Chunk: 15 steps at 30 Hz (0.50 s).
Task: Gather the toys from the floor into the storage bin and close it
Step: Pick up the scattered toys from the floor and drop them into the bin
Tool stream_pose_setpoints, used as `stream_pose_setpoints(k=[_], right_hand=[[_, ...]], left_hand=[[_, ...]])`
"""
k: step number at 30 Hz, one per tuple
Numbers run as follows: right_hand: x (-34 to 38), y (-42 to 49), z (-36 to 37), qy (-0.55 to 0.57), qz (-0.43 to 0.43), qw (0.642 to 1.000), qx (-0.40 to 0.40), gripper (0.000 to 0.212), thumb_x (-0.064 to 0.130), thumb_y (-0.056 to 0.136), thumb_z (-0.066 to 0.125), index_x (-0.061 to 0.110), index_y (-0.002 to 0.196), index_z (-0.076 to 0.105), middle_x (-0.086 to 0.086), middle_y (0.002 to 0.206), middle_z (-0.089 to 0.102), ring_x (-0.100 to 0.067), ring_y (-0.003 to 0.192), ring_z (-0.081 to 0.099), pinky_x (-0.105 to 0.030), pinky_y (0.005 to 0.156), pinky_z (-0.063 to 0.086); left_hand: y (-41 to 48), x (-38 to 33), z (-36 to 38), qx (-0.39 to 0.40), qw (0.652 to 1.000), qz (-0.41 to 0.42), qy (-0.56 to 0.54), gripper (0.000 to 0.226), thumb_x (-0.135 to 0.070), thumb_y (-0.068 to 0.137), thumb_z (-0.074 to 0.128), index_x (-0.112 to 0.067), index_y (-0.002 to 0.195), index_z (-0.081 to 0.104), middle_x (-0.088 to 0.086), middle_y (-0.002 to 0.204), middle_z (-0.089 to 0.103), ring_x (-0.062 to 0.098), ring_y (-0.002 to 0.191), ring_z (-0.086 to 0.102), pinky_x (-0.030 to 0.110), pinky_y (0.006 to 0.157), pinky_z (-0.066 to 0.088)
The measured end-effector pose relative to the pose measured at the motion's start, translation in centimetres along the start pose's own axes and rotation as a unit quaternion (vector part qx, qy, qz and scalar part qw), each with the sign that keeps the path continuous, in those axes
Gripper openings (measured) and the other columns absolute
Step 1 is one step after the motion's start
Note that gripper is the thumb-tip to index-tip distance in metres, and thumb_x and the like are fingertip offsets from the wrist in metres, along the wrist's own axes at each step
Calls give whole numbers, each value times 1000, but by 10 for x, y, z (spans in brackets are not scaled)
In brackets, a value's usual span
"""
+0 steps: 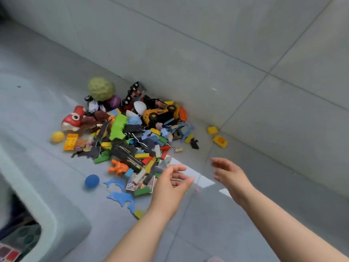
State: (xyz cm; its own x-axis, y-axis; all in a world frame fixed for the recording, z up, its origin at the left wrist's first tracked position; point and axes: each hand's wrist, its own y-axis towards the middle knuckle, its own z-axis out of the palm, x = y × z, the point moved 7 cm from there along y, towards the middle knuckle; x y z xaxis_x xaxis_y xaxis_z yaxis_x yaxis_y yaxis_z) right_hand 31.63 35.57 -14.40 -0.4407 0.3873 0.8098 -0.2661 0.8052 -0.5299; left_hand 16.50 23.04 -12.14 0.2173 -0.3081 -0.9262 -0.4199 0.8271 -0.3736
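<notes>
Evidently the gathering step was barely begun. The storage bin [62,220] sat open at eight o'clock of the view, no lid in sight, while the toy pile [120,133] lay on the floor [188,233] at the centre. Around it I counted one yellow ball [57,136] at nine o'clock, one blue ball [92,181] at seven, one bumpy green ball [101,88] at eleven and one yellow truck [160,113] at two; the small blocks were too tangled to count. The left hand [170,184] hovered at the pile's five o'clock edge, fingers loosely spread and empty. Two yellow blocks [212,130] lay apart at three o'clock. The right hand [230,174] was likewise open-fingered, holding nothing. Next, I judged, came a two-handed scoop carried toward the bin.
</notes>
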Motion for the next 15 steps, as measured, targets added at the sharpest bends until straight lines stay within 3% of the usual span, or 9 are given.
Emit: stream_pose_setpoints(k=[4, 7, 10, 13, 15], right_hand=[[-30, 110, -46, -149, -20, 983, -106, 43, 5, 84, 60, 10, 124, 49, -10, 122, 50, -22, 96, 51, -26, 74, 41], [-35, 190, -60, -269, -45, 952, -140, 63, 12, 81, 66, 5, 136, 37, -20, 137, 41, -35, 120, 46, -36, 96, 38], [-41, 241, -60, -389, -51, 910, -135, 54, 23, 84, 58, 6, 132, 42, -22, 135, 44, -38, 122, 43, -37, 98, 32], [-33, 235, -48, -346, -79, 915, -190, 39, 32, 78, 50, 5, 105, 59, -21, 109, 58, -39, 102, 53, -37, 82, 39], [-28, 198, -13, -248, -150, 949, -125, 27, 25, 80, 63, 9, 102, 61, -12, 99, 59, -30, 93, 56, -32, 76, 41]], left_hand=[[51, 55, 23, -24, 998, -61, 3, 18, -12, 84, 66, -22, 96, 57, 3, 91, 61, 11, 82, 57, 11, 70, 45], [78, 87, 25, -45, 995, -94, -3, 20, -9, 84, 65, -25, 93, 58, 5, 88, 61, 16, 81, 57, 20, 73, 44], [98, 103, 23, -66, 991, -119, -12, 22, -4, 85, 63, -23, 94, 57, 4, 86, 60, 17, 82, 55, 21, 71, 43], [114, 108, 23, -83, 986, -141, -45, 25, -12, 83, 66, -24, 102, 56, 1, 95, 62, 17, 93, 58, 26, 85, 46], [122, 107, 31, -75, 979, -157, -106, 42, -26, 76, 70, -33, 114, 52, -1, 110, 61, 15, 106, 57, 35, 95, 46]])
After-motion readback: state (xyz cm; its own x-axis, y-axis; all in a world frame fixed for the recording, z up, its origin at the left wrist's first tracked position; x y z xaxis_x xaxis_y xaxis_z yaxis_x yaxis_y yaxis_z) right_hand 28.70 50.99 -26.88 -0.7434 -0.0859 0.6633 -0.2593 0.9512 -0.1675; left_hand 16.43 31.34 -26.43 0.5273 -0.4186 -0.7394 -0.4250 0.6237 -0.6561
